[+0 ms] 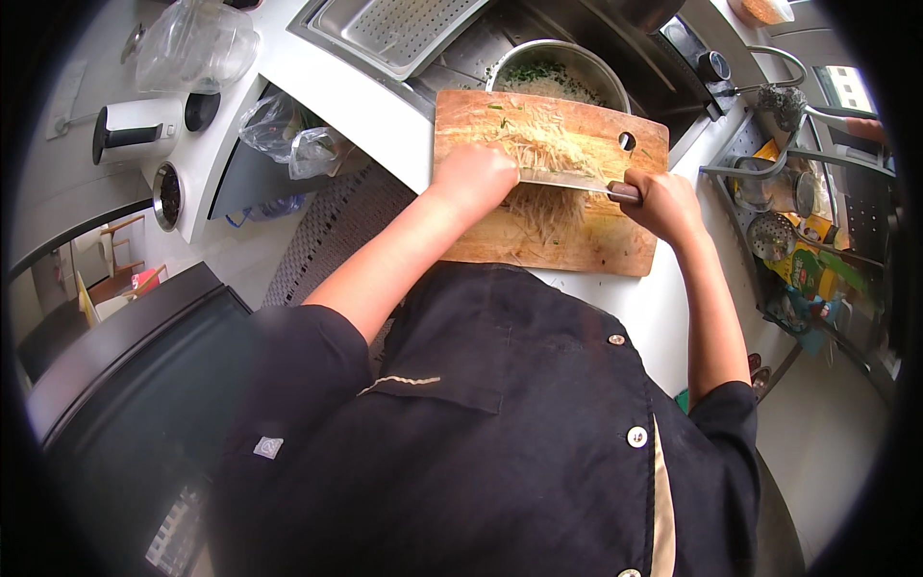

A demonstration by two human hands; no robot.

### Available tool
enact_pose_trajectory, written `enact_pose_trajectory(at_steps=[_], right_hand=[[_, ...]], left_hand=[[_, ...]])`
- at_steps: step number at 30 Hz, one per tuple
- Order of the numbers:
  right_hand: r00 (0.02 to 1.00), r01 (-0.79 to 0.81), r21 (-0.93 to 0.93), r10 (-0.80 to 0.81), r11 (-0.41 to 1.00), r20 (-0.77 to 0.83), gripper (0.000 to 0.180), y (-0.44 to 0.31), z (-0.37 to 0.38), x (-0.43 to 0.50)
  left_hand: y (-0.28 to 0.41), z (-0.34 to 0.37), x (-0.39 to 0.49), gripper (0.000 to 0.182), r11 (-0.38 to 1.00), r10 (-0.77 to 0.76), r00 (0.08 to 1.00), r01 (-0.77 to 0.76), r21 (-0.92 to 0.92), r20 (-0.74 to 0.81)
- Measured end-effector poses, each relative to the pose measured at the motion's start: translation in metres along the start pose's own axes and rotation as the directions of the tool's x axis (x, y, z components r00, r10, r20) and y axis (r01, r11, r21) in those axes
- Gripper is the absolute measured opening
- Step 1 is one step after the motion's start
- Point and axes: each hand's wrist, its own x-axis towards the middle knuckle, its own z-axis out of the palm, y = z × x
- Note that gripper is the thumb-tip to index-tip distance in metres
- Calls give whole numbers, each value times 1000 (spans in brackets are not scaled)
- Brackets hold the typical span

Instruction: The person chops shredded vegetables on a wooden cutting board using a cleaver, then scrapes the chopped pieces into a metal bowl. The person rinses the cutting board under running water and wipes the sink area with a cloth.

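A wooden cutting board [469,241] lies with its far edge against or over the rim of a metal bowl [616,76] that holds chopped greens and pale shreds. My right hand [667,205] is closed around the handle of a kitchen knife [566,179], whose blade lies across a heap of pale yellow shreds [551,148]. Shreds show on both sides of the blade. At the blade's far left end is my left hand [477,177], a closed fist low over the board; whether it grips the blade's tip or some shreds is hidden.
Beyond the board is a steel sink [458,61] with a perforated tray [396,36]. A white kettle [137,131], a bowl of dark contents [168,196] and clear plastic containers [198,54] stand at left. At right, a metal rack [782,162] holds jars, a skimmer and packets.
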Motion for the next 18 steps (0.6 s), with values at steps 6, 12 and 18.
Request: enact_pose_trajectory(at_steps=[6, 12, 18], right_hand=[[1000, 20, -39, -21, 999, -6, 16, -3, -16, 5], [998, -25, -53, 28, 998, 58, 16, -15, -36, 11], [998, -35, 9, 34, 999, 47, 17, -9, -11, 7]], left_hand=[[-25, 10, 6, 12, 991, 39, 995, -51, -125, -96], [-42, 24, 7, 13, 978, 75, 981, -108, -179, -181], [-30, 22, 10, 12, 990, 83, 976, -104, -99, -201]])
